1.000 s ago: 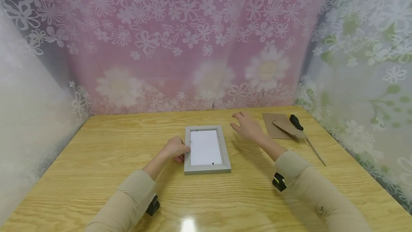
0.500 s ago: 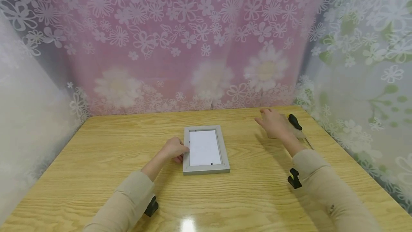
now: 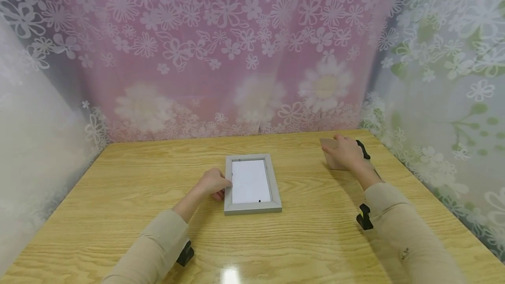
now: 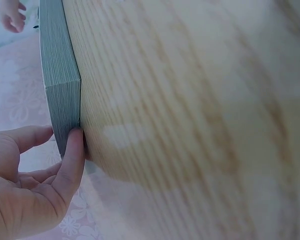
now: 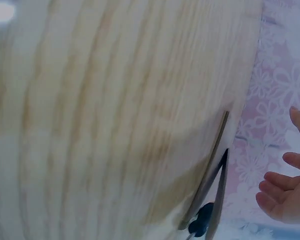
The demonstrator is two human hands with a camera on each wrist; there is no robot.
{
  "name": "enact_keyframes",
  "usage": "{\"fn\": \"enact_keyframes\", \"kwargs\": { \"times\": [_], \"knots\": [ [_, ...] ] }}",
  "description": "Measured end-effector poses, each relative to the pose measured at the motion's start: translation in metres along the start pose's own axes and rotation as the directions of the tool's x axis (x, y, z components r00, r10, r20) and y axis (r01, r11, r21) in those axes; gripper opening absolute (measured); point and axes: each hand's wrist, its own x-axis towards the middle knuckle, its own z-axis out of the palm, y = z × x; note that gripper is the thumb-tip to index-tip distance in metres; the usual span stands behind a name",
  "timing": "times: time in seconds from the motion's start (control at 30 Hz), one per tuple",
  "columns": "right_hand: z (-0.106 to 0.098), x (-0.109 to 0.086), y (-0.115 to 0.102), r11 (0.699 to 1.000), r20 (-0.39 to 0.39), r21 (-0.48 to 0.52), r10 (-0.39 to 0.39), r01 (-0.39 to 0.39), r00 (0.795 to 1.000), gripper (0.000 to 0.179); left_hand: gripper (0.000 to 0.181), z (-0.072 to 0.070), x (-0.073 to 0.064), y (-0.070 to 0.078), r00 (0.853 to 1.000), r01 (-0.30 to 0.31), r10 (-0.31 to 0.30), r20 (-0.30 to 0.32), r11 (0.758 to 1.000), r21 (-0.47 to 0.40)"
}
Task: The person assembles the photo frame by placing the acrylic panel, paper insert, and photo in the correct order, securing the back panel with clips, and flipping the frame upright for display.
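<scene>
A grey picture frame [image 3: 254,207] lies at the middle of the table, with a white sheet [image 3: 251,181] in its opening. My left hand [image 3: 213,183] grips the frame's left side; in the left wrist view its thumb and fingers meet the grey edge [image 4: 62,105]. Over the brown boards [image 3: 333,161] at the right back hovers my right hand [image 3: 346,152], fingers spread and apart from them in the right wrist view. There, one flat board [image 5: 205,172] lies under a tilted one [image 5: 219,200]. My right hand hides much of both in the head view.
A screwdriver with a black handle [image 3: 362,149] lies beside the boards, its shaft mostly hidden by the right arm. The wooden table [image 3: 300,249] ends at a pink floral curtain [image 3: 252,60] behind, with pale curtains at both sides.
My right hand has moved right from beside the frame to above the brown boards, then slightly lower. My left hand stays at the frame, which has not moved on the table.
</scene>
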Motion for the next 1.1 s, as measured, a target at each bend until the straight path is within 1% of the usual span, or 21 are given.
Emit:
{"fn": "enact_keyframes", "kwargs": {
  "times": [0.13,0.2,0.27,0.37,0.53,0.77,0.97,1.1],
  "knots": [
    [0.003,0.001,0.008,0.997,0.057,-0.061,0.055,-0.052,0.997,0.086,0.016,0.001,-0.001,0.001,1.0,0.005,-0.005,-0.002,1.0,-0.001],
    [0.006,0.001,0.012,0.995,0.083,-0.078,0.069,-0.062,0.994,0.085,0.016,0.001,-0.001,0.001,1.0,0.007,-0.007,-0.003,1.0,0.002],
    [0.008,0.001,0.016,0.994,0.094,-0.088,0.077,-0.069,0.993,0.082,0.015,0.002,-0.001,0.001,1.0,0.008,-0.008,-0.004,1.0,0.005],
    [0.012,0.001,0.022,0.993,0.088,-0.093,0.077,-0.068,0.993,0.077,0.015,0.003,0.0,0.0,1.0,0.009,-0.009,-0.006,1.0,0.008],
    [0.016,0.003,0.028,0.989,0.121,-0.12,0.098,-0.084,0.988,0.085,0.015,0.004,-0.001,-0.002,1.0,0.012,-0.012,-0.005,1.0,-0.001],
    [0.021,0.007,0.024,0.976,0.17,-0.181,0.156,-0.124,0.973,0.089,0.015,0.003,-0.002,-0.002,1.0,0.008,-0.008,-0.004,1.0,-0.009],
    [0.021,0.008,0.017,0.958,0.219,-0.239,0.212,-0.158,0.952,0.094,0.016,0.001,-0.002,0.0,1.0,0.006,-0.006,-0.004,1.0,-0.001],
    [0.019,0.009,0.014,0.956,0.247,-0.245,0.224,-0.164,0.943,0.094,0.016,0.0,-0.001,0.0,1.0,0.008,-0.008,-0.009,1.0,0.002]
  ]
}}
